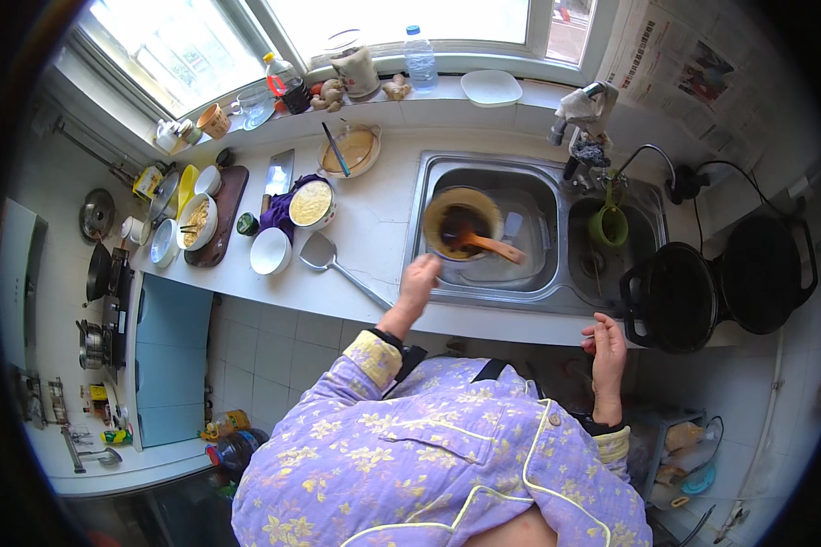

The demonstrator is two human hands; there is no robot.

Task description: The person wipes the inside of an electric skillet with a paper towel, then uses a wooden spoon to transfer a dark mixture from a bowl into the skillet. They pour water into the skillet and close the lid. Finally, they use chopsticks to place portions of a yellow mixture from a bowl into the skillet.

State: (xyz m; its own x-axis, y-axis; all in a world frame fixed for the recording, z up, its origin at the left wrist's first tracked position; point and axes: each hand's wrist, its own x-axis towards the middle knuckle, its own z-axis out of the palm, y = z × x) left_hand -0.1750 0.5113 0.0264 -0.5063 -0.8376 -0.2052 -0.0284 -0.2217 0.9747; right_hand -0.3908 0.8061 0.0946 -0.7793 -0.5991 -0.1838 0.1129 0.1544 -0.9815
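At the near edge of the left sink basin (551, 273) is my left hand (419, 279), its fingers curled at the near rim of a yellowish bowl (443, 199). The bowl is over the basin and slightly blurred. Dark contents show inside it, and a wooden-handled utensil (496, 246) leans out over its right side; the utensil's head is hard to make out. My right hand (607, 340) is raised in front of the counter edge, fingers loosely bent and apart, holding nothing. It is nearest to a black double-sided electric pan (677, 294). Water and a clear plastic container (530, 253) are in the basin.
A metal spatula (320, 251) lies left of my left hand. Beyond it are a white bowl (271, 251), a bowl of yellow meal (311, 203), a cleaver (280, 172) and a cutting board (229, 212). A green ladle (610, 225) hangs over the right basin, below the faucet (578, 123).
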